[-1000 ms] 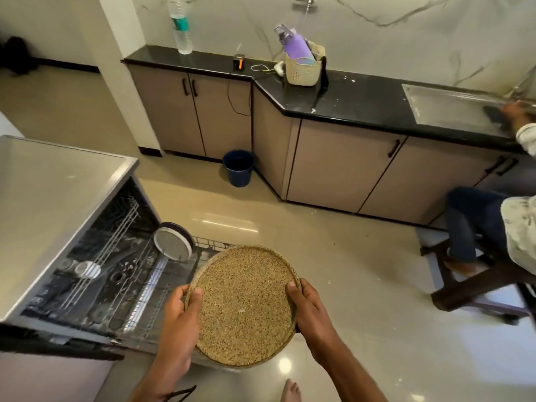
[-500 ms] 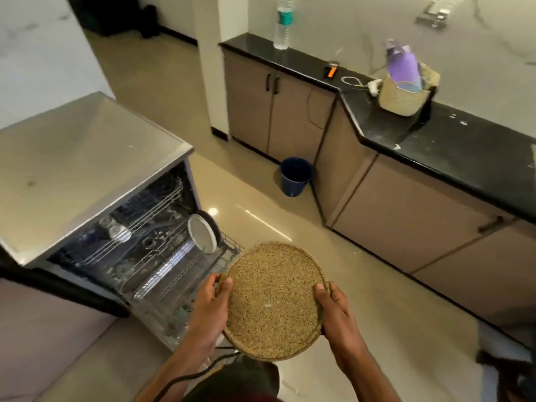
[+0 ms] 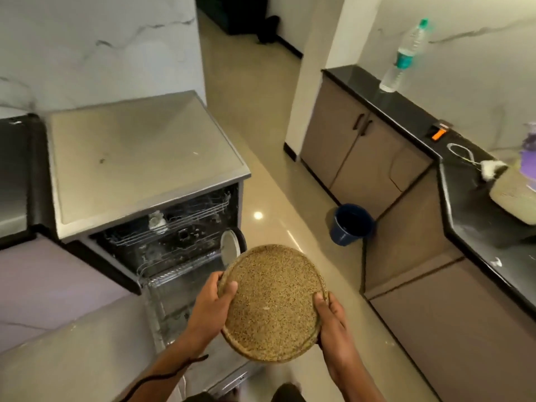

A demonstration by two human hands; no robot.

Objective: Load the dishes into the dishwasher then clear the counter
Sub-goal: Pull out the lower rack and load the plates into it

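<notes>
A round speckled tan plate (image 3: 272,303) is held tilted in front of me by both hands. My left hand (image 3: 211,309) grips its left rim with the thumb on the face. My right hand (image 3: 333,323) grips the right rim the same way. Just beyond and left of the plate stands the open dishwasher (image 3: 171,236), its lower rack (image 3: 179,285) pulled out. A white plate with a dark rim (image 3: 230,248) stands upright in that rack. A small white item (image 3: 156,220) sits in the upper rack.
A blue bucket (image 3: 352,223) stands on the floor by the cabinets. The black counter (image 3: 470,216) on the right carries a water bottle (image 3: 401,59), an orange-and-black device (image 3: 439,132), a white cable and a woven basket (image 3: 513,192). A grey worktop lies at lower left.
My view has swung left, so the dishwasher sits more central and the sink and seated person are out of view. The plate stays gripped in both hands, now closer to the lower rack.
</notes>
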